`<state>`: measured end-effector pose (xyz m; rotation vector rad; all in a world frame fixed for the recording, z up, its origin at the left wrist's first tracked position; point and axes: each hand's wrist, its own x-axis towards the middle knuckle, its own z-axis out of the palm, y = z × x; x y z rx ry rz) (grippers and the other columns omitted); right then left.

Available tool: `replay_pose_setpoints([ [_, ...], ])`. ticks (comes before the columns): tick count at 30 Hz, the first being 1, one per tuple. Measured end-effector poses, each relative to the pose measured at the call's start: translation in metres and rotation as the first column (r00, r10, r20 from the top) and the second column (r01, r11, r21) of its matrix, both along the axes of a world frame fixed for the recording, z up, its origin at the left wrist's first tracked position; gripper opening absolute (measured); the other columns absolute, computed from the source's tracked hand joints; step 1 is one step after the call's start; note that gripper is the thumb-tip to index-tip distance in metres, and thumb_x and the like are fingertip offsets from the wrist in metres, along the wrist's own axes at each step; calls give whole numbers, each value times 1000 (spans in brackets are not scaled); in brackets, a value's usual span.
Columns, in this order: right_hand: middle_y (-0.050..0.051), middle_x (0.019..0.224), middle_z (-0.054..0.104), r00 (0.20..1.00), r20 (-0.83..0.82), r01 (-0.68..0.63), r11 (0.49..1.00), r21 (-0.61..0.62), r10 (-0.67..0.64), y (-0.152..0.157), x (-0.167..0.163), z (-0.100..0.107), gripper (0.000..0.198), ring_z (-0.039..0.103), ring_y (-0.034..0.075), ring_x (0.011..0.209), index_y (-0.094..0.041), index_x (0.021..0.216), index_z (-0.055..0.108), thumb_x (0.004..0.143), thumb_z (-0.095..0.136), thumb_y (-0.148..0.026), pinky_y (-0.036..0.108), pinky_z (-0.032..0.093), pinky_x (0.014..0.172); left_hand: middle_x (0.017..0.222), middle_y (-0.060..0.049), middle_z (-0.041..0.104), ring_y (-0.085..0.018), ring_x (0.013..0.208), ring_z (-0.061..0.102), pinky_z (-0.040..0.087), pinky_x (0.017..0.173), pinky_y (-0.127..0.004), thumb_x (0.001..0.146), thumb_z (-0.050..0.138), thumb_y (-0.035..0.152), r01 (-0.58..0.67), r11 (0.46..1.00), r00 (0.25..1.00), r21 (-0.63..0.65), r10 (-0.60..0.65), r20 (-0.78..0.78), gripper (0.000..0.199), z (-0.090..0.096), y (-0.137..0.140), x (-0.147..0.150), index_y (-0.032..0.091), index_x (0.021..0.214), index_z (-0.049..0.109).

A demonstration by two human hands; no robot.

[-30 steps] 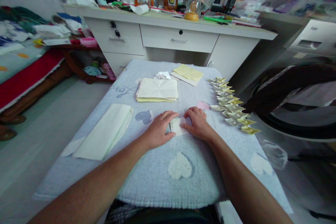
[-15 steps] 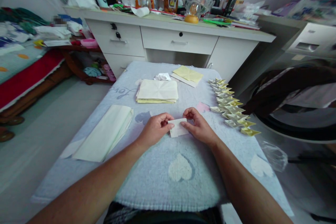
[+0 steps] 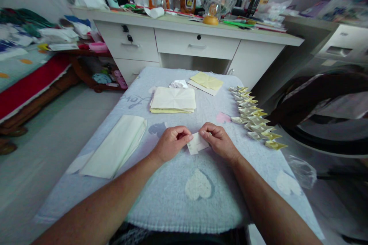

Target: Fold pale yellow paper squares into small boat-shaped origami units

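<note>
1. Cloth-covered table (image 3: 166,195)
2. Along right edge: paper boats (image 3: 253,119) in rows
3. Toward far edge: paper stack (image 3: 173,98), crumpled paper (image 3: 178,84) behind
4. Near far right corner: yellow sheet (image 3: 207,80) overlapping white sheet (image 3: 212,92)
5. By left edge: folded paper (image 3: 115,145)

Your small folded paper (image 3: 197,144) is white with faint grey-green marks, and your cloth (image 3: 161,199) is pale blue, printed with whitish hearts (image 3: 198,184). You have paper boats (image 3: 257,120) in white and yellow, while your paper stack (image 3: 173,98) is white on top and yellow along its lower edge.
</note>
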<state>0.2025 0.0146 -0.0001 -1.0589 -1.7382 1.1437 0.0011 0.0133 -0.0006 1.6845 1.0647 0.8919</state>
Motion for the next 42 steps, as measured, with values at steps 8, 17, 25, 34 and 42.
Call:
replay_pose_setpoints([
  [8,0,75,53,992,4,127,992,-17,-127,2,-2,-3,22,48,15,69,-20,87,57,86,57,-42,27,40,65,61,6,52,-8,53,44,32,52,-20,82,58,27,-15,990,984,-141,40,171,21,-7,0,3,17,100,59],
  [17,9,119,47,951,307,-69,953,295,-26,-6,4,11,53,43,27,114,-22,121,45,70,56,-21,44,33,101,65,2,58,-8,54,50,38,54,-21,76,59,26,-219,945,949,-241,264,172,20,-5,5,2,13,88,67],
  [25,8,112,52,921,389,-97,943,318,-37,-7,0,7,31,45,27,108,-23,110,56,80,59,-30,42,34,95,62,2,59,-8,53,49,35,51,-21,73,62,28,-180,918,934,-353,272,231,25,0,2,3,11,91,69],
  [34,6,103,55,927,374,-129,938,322,-1,-8,-2,10,18,48,24,101,-21,95,58,77,59,-25,38,35,90,54,4,53,-8,51,46,33,50,-20,75,57,26,-115,932,975,-343,171,139,26,0,2,2,10,92,69],
  [42,4,90,58,894,446,-134,932,338,-33,-4,-3,3,21,49,21,91,-21,83,55,68,56,-5,34,35,83,56,3,52,-10,52,47,37,53,-22,80,51,25,-126,963,991,-237,134,16,27,-3,4,0,12,94,70],
])
